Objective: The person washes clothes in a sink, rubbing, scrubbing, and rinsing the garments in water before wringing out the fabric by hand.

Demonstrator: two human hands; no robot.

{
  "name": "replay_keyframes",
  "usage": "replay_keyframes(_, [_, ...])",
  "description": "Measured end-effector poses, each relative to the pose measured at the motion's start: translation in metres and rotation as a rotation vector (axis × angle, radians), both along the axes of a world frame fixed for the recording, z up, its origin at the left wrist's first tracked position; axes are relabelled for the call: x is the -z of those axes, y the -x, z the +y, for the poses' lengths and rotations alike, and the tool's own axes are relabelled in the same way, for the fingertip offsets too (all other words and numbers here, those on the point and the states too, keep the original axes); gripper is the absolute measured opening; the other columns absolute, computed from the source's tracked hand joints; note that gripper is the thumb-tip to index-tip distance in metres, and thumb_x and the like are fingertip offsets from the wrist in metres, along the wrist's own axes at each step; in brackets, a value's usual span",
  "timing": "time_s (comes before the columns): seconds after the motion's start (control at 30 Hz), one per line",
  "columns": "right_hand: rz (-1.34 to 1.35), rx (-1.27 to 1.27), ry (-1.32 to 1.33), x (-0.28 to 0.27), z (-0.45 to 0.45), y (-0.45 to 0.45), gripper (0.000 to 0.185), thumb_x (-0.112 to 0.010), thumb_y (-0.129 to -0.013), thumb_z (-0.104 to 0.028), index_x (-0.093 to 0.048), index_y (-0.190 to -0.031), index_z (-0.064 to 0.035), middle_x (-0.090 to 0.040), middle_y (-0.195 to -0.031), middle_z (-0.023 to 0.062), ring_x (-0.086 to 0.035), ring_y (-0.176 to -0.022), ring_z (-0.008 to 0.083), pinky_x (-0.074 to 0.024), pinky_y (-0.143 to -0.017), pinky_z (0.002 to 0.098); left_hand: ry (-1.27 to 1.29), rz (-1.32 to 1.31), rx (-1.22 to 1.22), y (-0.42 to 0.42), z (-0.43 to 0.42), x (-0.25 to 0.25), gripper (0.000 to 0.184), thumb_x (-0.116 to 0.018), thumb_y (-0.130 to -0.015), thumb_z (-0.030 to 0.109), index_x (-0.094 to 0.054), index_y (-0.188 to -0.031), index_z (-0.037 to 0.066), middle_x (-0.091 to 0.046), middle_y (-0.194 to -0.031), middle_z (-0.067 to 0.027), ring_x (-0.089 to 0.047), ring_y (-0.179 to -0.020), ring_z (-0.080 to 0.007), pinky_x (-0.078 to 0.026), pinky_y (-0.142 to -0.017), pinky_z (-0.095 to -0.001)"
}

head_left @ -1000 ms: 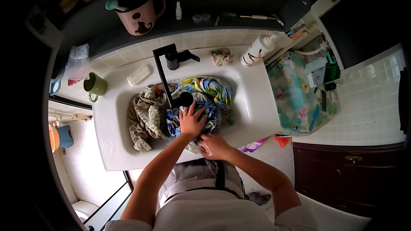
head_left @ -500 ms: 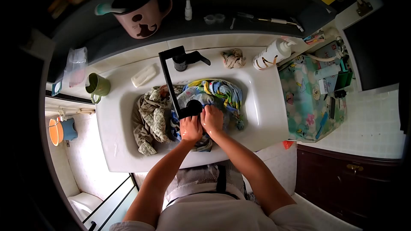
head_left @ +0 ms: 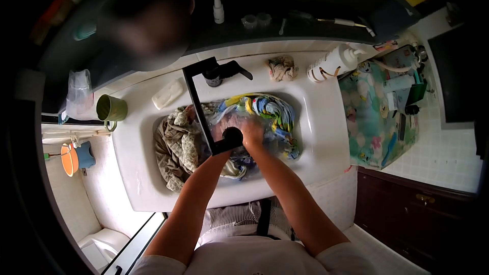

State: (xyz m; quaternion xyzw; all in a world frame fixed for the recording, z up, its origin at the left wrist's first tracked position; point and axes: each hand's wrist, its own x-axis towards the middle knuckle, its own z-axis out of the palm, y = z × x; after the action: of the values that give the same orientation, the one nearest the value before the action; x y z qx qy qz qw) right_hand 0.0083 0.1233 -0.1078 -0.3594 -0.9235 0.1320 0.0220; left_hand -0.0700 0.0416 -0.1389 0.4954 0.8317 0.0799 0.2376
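Observation:
Both hands are down in the white sink (head_left: 326, 137), among wet cloth under the black faucet (head_left: 199, 107). My left hand (head_left: 220, 128) is mostly behind the faucet's spout, its fingers blurred by water. My right hand (head_left: 252, 131) lies just beside it on the wet fabric, its fingertips also hard to make out. Blue, yellow and green patterned cloth (head_left: 275, 112) curves around the hands at the back and right. A brown and floral cloth (head_left: 175, 145) fills the sink's left side.
On the rim are a soap bar (head_left: 168, 93), a green mug (head_left: 111, 110), a crumpled cloth (head_left: 282, 68) and a white pump bottle (head_left: 333, 63). A dark shelf (head_left: 229, 30) overhangs the back. A patterned mat (head_left: 374, 122) with small items lies right.
Both hands have moved forward, deeper into the sink beneath the spout. The right hand came up from the front edge to beside the left. The view has shifted slightly.

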Motion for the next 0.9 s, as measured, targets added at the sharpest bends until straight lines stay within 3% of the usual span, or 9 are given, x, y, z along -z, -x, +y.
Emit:
replay_keyframes(0.07, [-0.011,0.005,0.123,-0.029,0.007,0.002,0.023,-0.053,-0.083,-0.026,-0.064,-0.084,-0.0063,-0.064,-0.079,0.0166,-0.062,-0.072,0.0347,-0.0495,-0.066,0.0476,-0.064,-0.005,-0.065,-0.002,-0.003,-0.015,0.054,-0.043,-0.087,0.030,-0.041,-0.135,0.005,-0.036,-0.143,-0.0212,-0.033,-0.133,-0.0360,-0.025,-0.112,-0.0436])
replay_keyframes(0.2, [0.431,-0.022,0.206,-0.059,0.028,-0.030,0.032,-0.069,-0.079,-0.034,-0.057,-0.082,-0.0043,-0.062,-0.077,0.0147,-0.060,-0.072,0.0348,-0.0470,-0.067,0.0435,-0.172,0.057,-0.201,-0.015,-0.036,-0.060,0.041,-0.055,-0.085,0.023,-0.052,-0.122,0.007,-0.052,-0.120,-0.0198,-0.048,-0.113,-0.0378,-0.042,-0.093,-0.0465])
replay_keyframes(0.23, [0.416,0.008,0.265,-0.085,0.030,-0.034,0.035,-0.073,-0.076,-0.034,-0.058,-0.087,-0.0034,-0.063,-0.081,0.0146,-0.062,-0.076,0.0334,-0.0477,-0.069,0.0416,-0.427,-0.025,-0.260,-0.017,-0.049,-0.069,0.033,-0.056,-0.085,0.025,-0.060,-0.112,0.006,-0.059,-0.109,-0.0189,-0.053,-0.105,-0.0383,-0.044,-0.089,-0.0449])
replay_keyframes(0.43, [-0.057,0.033,0.113,-0.090,0.019,-0.009,0.044,-0.076,-0.069,-0.026,-0.058,-0.103,-0.0060,-0.065,-0.097,0.0128,-0.063,-0.092,0.0312,-0.0496,-0.075,0.0430,-0.373,-0.216,-0.208,-0.053,-0.123,-0.138,0.061,-0.062,-0.085,0.033,-0.041,-0.137,0.010,-0.040,-0.141,-0.0159,-0.040,-0.127,-0.0360,-0.036,-0.104,-0.0410])
replay_keyframes(0.53, [-0.338,-0.080,0.194,-0.097,0.020,0.011,0.029,-0.068,-0.072,-0.020,-0.064,-0.098,-0.0074,-0.067,-0.093,0.0139,-0.064,-0.090,0.0326,-0.0508,-0.073,0.0448,-0.300,-0.384,-0.184,-0.057,-0.147,-0.161,0.072,-0.063,-0.084,0.036,-0.032,-0.143,0.010,-0.030,-0.149,-0.0146,-0.043,-0.126,-0.0362,-0.039,-0.102,-0.0401])
replay_keyframes(0.57, [-0.308,-0.141,0.186,-0.080,0.020,0.012,0.016,-0.062,-0.075,-0.019,-0.069,-0.085,-0.0077,-0.068,-0.085,0.0150,-0.065,-0.083,0.0348,-0.0517,-0.069,0.0458,-0.270,-0.463,-0.190,-0.059,-0.150,-0.165,0.076,-0.063,-0.083,0.038,-0.029,-0.144,0.010,-0.028,-0.150,-0.0145,-0.044,-0.125,-0.0364,-0.040,-0.100,-0.0398])
replay_keyframes(0.6, [-0.200,-0.241,0.068,-0.065,0.016,0.004,0.025,-0.069,-0.078,-0.030,-0.069,-0.074,-0.0054,-0.068,-0.076,0.0123,-0.067,-0.076,0.0297,-0.0526,-0.066,0.0421,-0.202,-0.456,-0.158,-0.062,-0.151,-0.169,0.078,-0.063,-0.083,0.040,-0.027,-0.145,0.009,-0.027,-0.151,-0.0142,-0.045,-0.124,-0.0368,-0.041,-0.100,-0.0399])
replay_keyframes(0.83, [-0.066,-0.354,0.145,-0.091,0.004,-0.015,0.026,-0.061,-0.081,-0.030,-0.069,-0.074,-0.0060,-0.066,-0.081,0.0169,-0.064,-0.083,0.0345,-0.0511,-0.073,0.0464,-0.021,-0.339,0.061,-0.059,-0.146,-0.138,0.089,-0.056,-0.084,0.057,-0.023,-0.145,0.001,-0.033,-0.146,-0.0193,-0.044,-0.126,-0.0342,-0.039,-0.102,-0.0371])
replay_keyframes(0.9, [-0.071,-0.319,0.107,-0.097,0.012,-0.003,0.031,-0.061,-0.081,-0.034,-0.066,-0.092,-0.0052,-0.063,-0.094,0.0203,-0.062,-0.087,0.0368,-0.0508,-0.077,0.0451,0.018,-0.352,0.089,-0.053,-0.138,-0.130,0.088,-0.052,-0.085,0.060,-0.025,-0.143,-0.001,-0.032,-0.147,-0.0199,-0.043,-0.127,-0.0350,-0.036,-0.104,-0.0377])
